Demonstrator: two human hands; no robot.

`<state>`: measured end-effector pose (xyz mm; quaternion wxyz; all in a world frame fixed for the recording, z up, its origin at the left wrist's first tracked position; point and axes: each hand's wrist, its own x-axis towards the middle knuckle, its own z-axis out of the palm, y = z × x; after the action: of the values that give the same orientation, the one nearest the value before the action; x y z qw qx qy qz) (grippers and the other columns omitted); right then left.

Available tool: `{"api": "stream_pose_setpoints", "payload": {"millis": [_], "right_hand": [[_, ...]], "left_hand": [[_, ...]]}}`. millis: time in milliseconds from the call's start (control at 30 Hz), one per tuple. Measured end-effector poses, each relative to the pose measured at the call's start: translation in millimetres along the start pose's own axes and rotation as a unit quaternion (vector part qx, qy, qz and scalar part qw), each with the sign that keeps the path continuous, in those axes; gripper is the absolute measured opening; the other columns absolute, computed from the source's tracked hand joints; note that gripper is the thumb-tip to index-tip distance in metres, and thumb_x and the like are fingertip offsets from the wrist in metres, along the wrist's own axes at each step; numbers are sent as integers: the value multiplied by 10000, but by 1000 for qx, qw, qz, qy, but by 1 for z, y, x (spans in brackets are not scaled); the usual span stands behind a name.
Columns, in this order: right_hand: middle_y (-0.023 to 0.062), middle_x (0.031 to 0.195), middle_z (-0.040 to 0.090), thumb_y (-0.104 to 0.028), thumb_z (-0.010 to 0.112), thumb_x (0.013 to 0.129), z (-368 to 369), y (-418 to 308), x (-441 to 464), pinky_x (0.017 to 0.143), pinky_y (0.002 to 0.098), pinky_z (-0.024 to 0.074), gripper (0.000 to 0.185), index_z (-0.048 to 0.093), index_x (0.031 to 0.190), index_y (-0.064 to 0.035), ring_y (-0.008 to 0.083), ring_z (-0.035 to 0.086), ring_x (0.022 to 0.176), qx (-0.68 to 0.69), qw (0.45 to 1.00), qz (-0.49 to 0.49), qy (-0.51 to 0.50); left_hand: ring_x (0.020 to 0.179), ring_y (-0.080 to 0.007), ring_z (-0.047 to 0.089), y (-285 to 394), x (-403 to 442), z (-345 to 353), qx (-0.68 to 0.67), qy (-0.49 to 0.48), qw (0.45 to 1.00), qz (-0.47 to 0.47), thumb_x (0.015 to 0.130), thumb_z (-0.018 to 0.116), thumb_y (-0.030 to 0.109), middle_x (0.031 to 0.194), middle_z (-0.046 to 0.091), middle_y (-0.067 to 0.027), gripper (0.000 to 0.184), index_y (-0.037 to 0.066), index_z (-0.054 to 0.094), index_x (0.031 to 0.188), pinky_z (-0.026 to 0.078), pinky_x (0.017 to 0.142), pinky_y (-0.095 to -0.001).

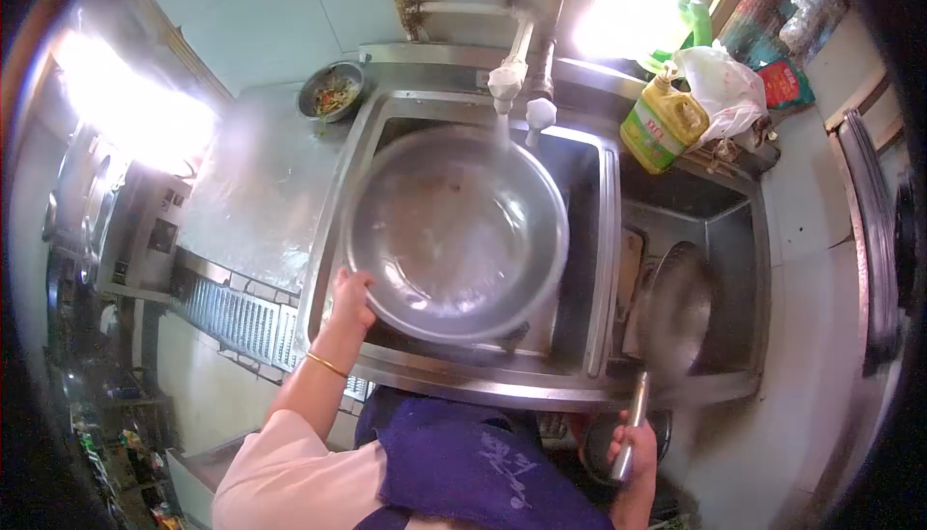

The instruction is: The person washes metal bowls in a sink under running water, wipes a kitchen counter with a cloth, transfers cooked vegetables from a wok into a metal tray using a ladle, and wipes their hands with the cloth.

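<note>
A large metal basin [454, 231] sits over the left sink bowl, with water in it and a stream running in from the tap [505, 86]. At its near left rim, my left hand [352, 300] has its fingers closed on the edge. My right hand [632, 445] is wrapped round the tubular handle of a round metal utensil [679, 308]. That utensil's wide head is over the right sink bowl. Its head is blurred, so I cannot tell whether it is a pan or a skimmer.
On the left counter [256, 178] stands a small metal bowl [331, 92] holding food scraps. A yellow jug [664, 123] and a white plastic bag [719, 91] stand behind the right sink bowl [739, 240]. A second tap [540, 117] is beside the running one.
</note>
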<state>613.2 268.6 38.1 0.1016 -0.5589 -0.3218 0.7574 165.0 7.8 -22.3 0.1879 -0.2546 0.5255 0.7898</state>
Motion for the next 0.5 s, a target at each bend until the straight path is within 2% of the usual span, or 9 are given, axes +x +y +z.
{"api": "stream_pose_setpoints", "payload": {"millis": [67,133,233,300,400,500], "right_hand": [[84,646,532,-41,515,743,1,0,-4,373,334,456,397,425,1130,-42,185,529,436,-18,1000,2,2],[84,643,532,-39,517,743,8,-1,-8,377,337,460,396,430,1130,-44,185,531,440,-38,999,-4,12],[77,650,531,-52,513,736,23,-1,-9,381,330,455,394,443,1123,-57,176,522,444,-78,996,-20,32],[62,670,529,-79,501,724,29,-2,-5,380,310,440,390,465,1112,-87,159,500,445,-110,993,-31,41],[63,674,535,-77,493,728,32,-7,8,386,310,442,380,466,1107,-89,158,499,446,-77,996,-13,31],[98,651,542,-34,527,743,30,-11,15,388,341,464,392,434,1124,-25,192,539,450,-32,999,-8,-1]], "left_hand": [[756,-213,587,-24,17,10,68,-27,997,23,698,534,-100,877,589,-92,350,24,543,1026,509,640,-337],[765,-199,582,-38,38,46,50,-44,998,15,702,529,-97,881,588,-81,348,29,547,1026,489,639,-332],[754,-202,548,-24,52,96,54,4,998,29,683,538,-98,877,567,-62,337,25,561,996,484,669,-353],[761,-195,554,-12,63,93,9,-15,999,28,698,524,-94,862,565,-59,326,33,549,998,480,679,-348],[748,-198,554,0,74,54,-26,-41,998,34,704,509,-90,843,556,-55,314,42,538,988,486,681,-358],[766,-212,571,-6,61,20,-5,-21,1000,0,707,506,-92,852,563,-63,315,39,541,992,504,676,-380]]}}
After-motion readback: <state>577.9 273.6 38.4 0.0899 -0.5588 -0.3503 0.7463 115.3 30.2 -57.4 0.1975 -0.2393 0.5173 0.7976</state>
